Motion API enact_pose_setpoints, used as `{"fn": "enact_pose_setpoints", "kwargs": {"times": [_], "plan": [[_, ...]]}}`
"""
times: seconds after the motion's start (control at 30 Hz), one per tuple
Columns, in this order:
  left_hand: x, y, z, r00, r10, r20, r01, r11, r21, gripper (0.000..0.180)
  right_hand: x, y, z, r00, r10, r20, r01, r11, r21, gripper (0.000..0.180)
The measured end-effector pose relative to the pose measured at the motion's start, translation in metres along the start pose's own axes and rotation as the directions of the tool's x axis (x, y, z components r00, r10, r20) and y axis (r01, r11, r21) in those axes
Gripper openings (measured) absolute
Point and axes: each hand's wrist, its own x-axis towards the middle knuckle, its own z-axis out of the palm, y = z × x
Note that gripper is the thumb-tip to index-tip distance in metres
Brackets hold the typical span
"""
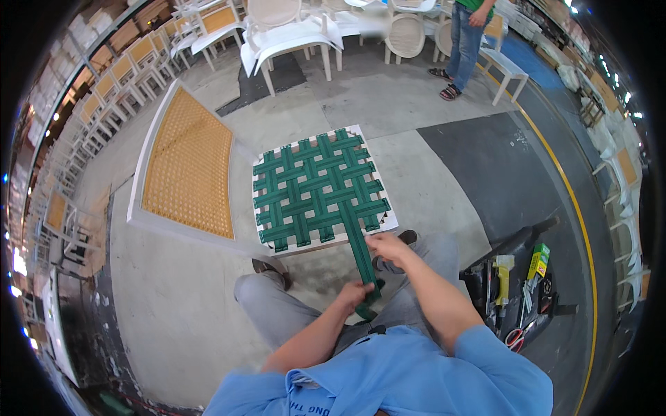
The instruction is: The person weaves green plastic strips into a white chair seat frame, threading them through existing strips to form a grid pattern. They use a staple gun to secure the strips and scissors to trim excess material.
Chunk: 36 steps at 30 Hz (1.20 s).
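Note:
A white chair seat frame (336, 244) stands between my knees, with green webbing (312, 182) woven across it in a criss-cross. One loose webbing strap (357, 248) runs over the front edge of the seat toward me. My left hand (352, 295) is closed around this strap near its lower end, where the tail curls by my lap. My right hand (386, 247) is at the front rail, just right of the strap, with its fingers pinched together; what they hold is hidden. The chair's cane backrest (189, 173), in a white frame, rises at the left.
On a black tool bag (479, 277) to my right lie red-handled scissors (514, 339), a yellow bottle (504, 277) and a yellow-green box (538, 261). Light-coloured chairs (288, 35) line the back and left. A person (463, 41) stands at the far right.

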Motion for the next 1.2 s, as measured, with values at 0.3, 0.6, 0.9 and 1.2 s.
{"fn": "enact_pose_setpoints", "kwargs": {"times": [0.3, 0.6, 0.9, 1.2], "plan": [[-0.033, 0.034, -0.021, 0.983, -0.18, -0.026, 0.181, 0.953, 0.243, 0.047, 0.037, 0.012, 0.068, 0.987, -0.116, -0.115, 0.101, 0.987, -0.125, 0.037], [-0.026, 0.11, -0.09, 0.781, 0.618, 0.087, -0.297, 0.245, 0.923, 0.045, 0.038, -0.009, 0.082, 0.985, -0.105, -0.138, 0.092, 0.991, -0.095, 0.04], [0.001, 0.151, -0.082, 0.455, 0.781, 0.428, 0.036, -0.497, 0.867, 0.068, 0.061, -0.004, 0.076, 0.963, -0.139, -0.23, 0.082, 0.967, -0.241, 0.048], [0.028, 0.159, -0.085, 0.582, 0.778, 0.236, -0.151, -0.182, 0.972, 0.085, 0.065, -0.01, 0.058, 0.948, -0.25, -0.2, 0.177, 0.93, -0.323, 0.042]]}}
